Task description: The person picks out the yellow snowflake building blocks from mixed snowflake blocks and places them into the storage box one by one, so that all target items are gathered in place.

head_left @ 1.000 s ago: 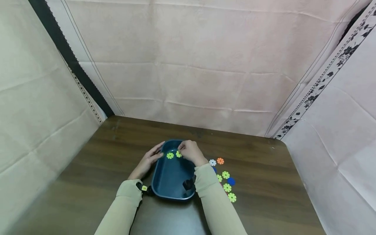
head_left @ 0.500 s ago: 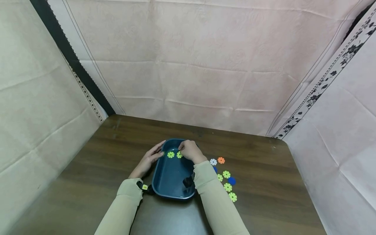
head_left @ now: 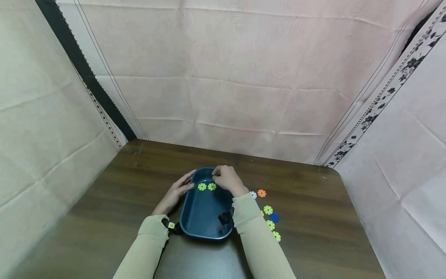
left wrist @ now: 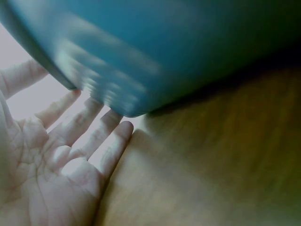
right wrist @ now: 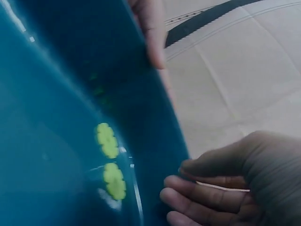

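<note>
A dark blue rectangular tray (head_left: pixel 206 217) stands on the table in front of me. Two yellow-green notched plastic discs, a left disc (head_left: pixel 202 186) and a right disc (head_left: pixel 211 186), lie side by side near its far end. My left hand (head_left: pixel 174 195) holds the tray's left side, thumb over the rim; in the left wrist view its fingers (left wrist: pixel 89 134) lie against the outer wall. My right hand (head_left: pixel 228 180) hovers at the far right part of the tray, just beyond the right disc. Its fingers (right wrist: pixel 193 200) are loosely bent near the far wall, with nothing visible between them.
Right of the tray, on the wooden table (head_left: pixel 313 217), lie several loose discs: an orange disc (head_left: pixel 261 193), a white disc (head_left: pixel 253 194), a blue disc (head_left: pixel 274 217) and several yellow-green ones. My right sleeve (head_left: pixel 256 232) partly covers them. Pale cloth (head_left: pixel 226 89) hangs around the table.
My right hand has let go of the right yellow-green disc and moved slightly away from it, so the disc now shows whole. The left hand and the tray stay put.
</note>
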### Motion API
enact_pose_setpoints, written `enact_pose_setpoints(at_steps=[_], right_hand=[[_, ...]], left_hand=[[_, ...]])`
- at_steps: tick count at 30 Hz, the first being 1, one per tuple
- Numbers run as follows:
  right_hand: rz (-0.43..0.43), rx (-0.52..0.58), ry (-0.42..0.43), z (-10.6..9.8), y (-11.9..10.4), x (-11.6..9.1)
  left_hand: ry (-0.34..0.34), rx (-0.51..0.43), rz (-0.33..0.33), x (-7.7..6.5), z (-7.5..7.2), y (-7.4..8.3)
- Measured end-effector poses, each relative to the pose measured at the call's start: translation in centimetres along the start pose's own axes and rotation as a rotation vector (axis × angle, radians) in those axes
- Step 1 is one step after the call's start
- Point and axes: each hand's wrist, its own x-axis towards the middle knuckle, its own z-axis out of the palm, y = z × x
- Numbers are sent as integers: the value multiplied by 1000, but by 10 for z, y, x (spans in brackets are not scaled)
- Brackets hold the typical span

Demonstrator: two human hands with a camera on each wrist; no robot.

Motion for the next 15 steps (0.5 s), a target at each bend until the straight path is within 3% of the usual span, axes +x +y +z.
enact_pose_setpoints(at_steps=[9,15], right_hand=[[-38,83,78,-23,1,-10],[-48,141,177,-38,13,-23]], left_hand=[[7,6,16,0,-2,-1],[-3,5,16,-1,0,0]])
